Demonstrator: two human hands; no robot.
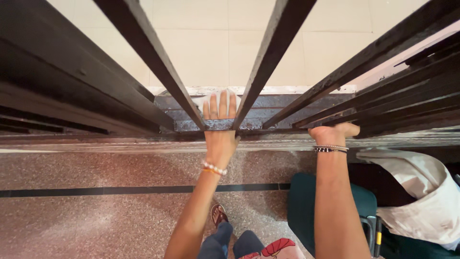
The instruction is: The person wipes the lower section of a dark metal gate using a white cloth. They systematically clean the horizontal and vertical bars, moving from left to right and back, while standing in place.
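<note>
Both forearms reach down from the camera to a dark metal grille [268,52]. Left hand [219,125] passes between two bars, its fingers [222,104] straight and close together, pressing a white cloth [203,100] flat on the dark ledge [282,101] beyond the bars. Right hand [333,133] closes its fingers on the bottom rail [143,140] of the grille, just beside a slanting bar. Each wrist wears beaded bracelets. Below, the speckled reddish floor [96,216] carries a green chair [306,206] and a pale bag [421,192] at the right.
</note>
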